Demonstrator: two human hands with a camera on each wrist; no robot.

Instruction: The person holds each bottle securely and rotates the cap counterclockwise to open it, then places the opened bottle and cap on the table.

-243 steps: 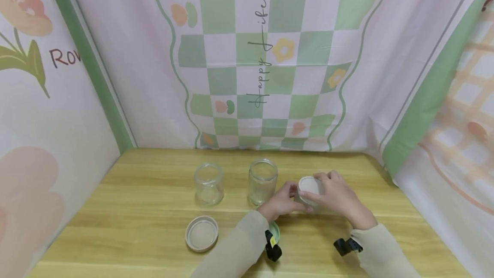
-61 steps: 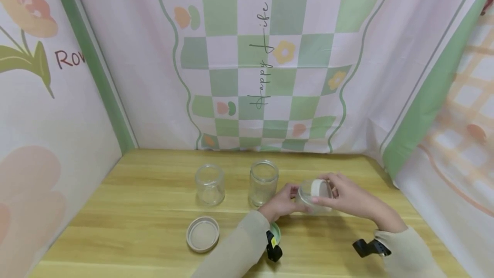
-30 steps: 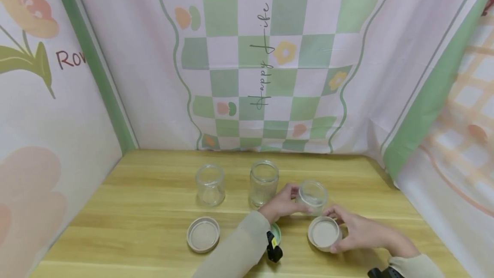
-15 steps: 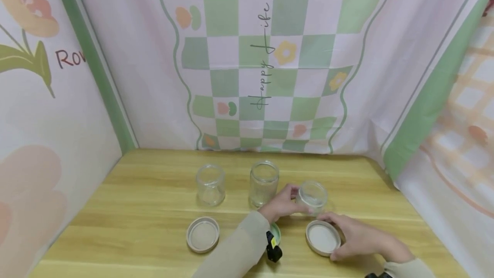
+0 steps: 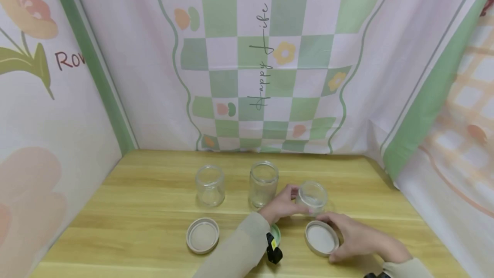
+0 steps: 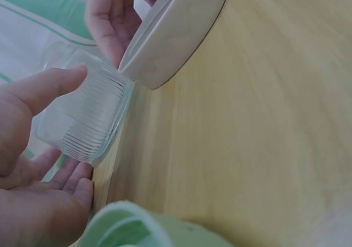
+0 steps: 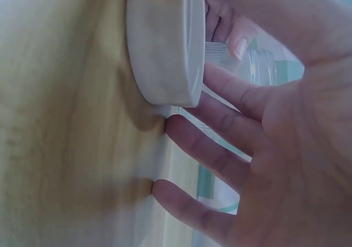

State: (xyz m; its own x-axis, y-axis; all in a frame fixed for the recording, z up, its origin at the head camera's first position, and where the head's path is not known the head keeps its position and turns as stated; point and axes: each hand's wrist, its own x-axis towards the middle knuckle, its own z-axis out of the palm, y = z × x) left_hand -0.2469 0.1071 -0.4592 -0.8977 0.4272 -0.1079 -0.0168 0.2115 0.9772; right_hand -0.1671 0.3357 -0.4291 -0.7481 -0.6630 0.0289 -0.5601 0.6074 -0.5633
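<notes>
My left hand holds a small clear glass jar standing uncovered on the table's right side. In the left wrist view the thumb lies along the jar's near side, with the other fingers beyond it. Just in front of that jar, a pale beige lid lies on the wood with its hollow side up. My right hand pinches the lid's rim between thumb and fingers. In the right wrist view the outer fingers are spread down to the tabletop, beside the lid.
Two more uncovered glass jars, a short jar and a taller jar, stand to the left. Another beige lid lies at front left. A green lid is partly hidden under my left wrist. Patterned cloth hangs behind the table.
The right hand has taken the beige lid off the right jar, brought it toward the front and set it hollow side up on the table. The left hand has stayed at the jar.
</notes>
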